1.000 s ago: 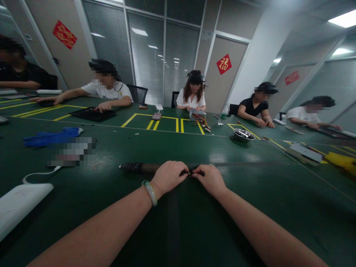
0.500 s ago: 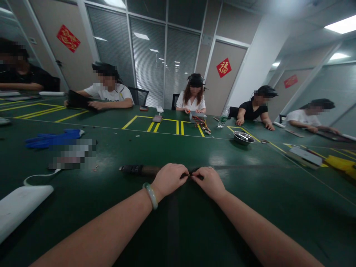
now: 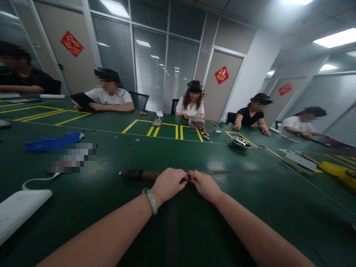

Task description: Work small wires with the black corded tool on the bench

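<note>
A long dark strap-like object lies across the green table in front of me, its left end thicker and ribbed. My left hand, a pale green bangle on its wrist, is closed over the strap's middle. My right hand meets it from the right, fingertips pinched on the same spot. What sits between the fingertips is too small to make out. A thin dark line continues to the right of my hands along the table.
A white device with a cable lies at the near left, blue gloves beyond it. A metal bowl stands right of centre, a yellow object at far right. Several people work along the far edge.
My hands have drawn slightly closer together on the strap. The camera has tilted up a little. A person at the far left has lifted a black tray off the table.
</note>
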The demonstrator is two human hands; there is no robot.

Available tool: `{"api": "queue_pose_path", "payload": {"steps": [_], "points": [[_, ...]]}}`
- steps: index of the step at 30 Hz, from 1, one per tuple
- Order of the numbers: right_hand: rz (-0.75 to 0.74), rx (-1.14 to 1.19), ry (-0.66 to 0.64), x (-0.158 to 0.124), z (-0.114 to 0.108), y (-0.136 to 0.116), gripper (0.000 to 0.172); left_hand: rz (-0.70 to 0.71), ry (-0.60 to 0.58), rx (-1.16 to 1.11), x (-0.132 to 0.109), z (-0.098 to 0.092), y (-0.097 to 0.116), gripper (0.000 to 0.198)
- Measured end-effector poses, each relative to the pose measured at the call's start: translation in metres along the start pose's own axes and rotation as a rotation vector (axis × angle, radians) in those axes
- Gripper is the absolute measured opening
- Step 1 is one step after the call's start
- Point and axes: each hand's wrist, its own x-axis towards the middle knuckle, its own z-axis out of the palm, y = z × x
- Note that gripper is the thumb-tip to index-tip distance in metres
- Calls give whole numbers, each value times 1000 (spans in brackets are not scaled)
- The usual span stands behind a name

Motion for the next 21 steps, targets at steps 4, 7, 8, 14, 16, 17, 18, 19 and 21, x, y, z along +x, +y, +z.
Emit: {"api": "queue_pose_path", "payload": {"steps": [4,7,8,14,16,17,18,19,21], "points": [[-34,-58,-34,5,-3,-3,8,-14,-7,11,0,-1,1,8],[-91,-111,-9,7,-1,-4,8,-20,-20,24,-1,-2,1,6],[-104,-141,-2,7,0,-4,9,-22,-23,33,-1,-2,1,6],[-116,-255,20,9,-1,-6,12,14,23,47,-7,0,2,26],[-84,-253,26,10,-5,-1,12,63,48,49,-10,-1,3,34],[-59,-250,28,9,-8,4,12,90,51,48,-11,-2,4,36],[-29,-246,29,8,-11,12,11,116,48,45,-12,-4,5,37],[11,-244,31,4,-16,22,10,141,43,42,-13,-6,6,37],[113,-248,43,-11,-28,50,11,181,32,30,-14,-9,7,37]]}}
